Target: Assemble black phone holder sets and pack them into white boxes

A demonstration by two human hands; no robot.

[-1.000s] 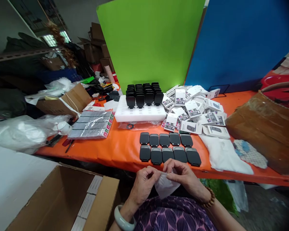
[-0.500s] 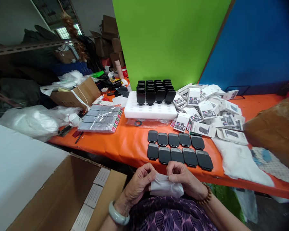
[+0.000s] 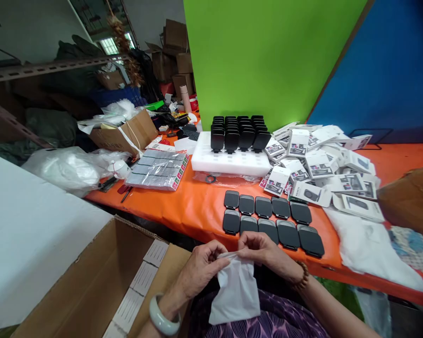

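1. Orange covering spreads over the counter [image 3: 197,206], the widest surface in view, which carries everything beyond the hands.
2. Brown cardboard box [image 3: 91,281] stands open at the person's left, with white packs lined along its inner wall.
3. White foam tray [image 3: 229,164] sits farther back on the counter, with black devices standing upright in it.
4. 10 black pads [image 3: 273,220] lie flat in 2 rows of 5 near the counter's front edge, just beyond the hands.
5. White pouch [image 3: 236,293] hangs limp over the person's lap, below the counter's edge. It looks thin, soft and very light, probably slick film, so a pinch at its top rim suits it better than a grip on the floppy body.
6. Left hand [image 3: 200,265] and right hand [image 3: 262,249] each pinch that top rim, fingers closed on it, holding the mouth between them.
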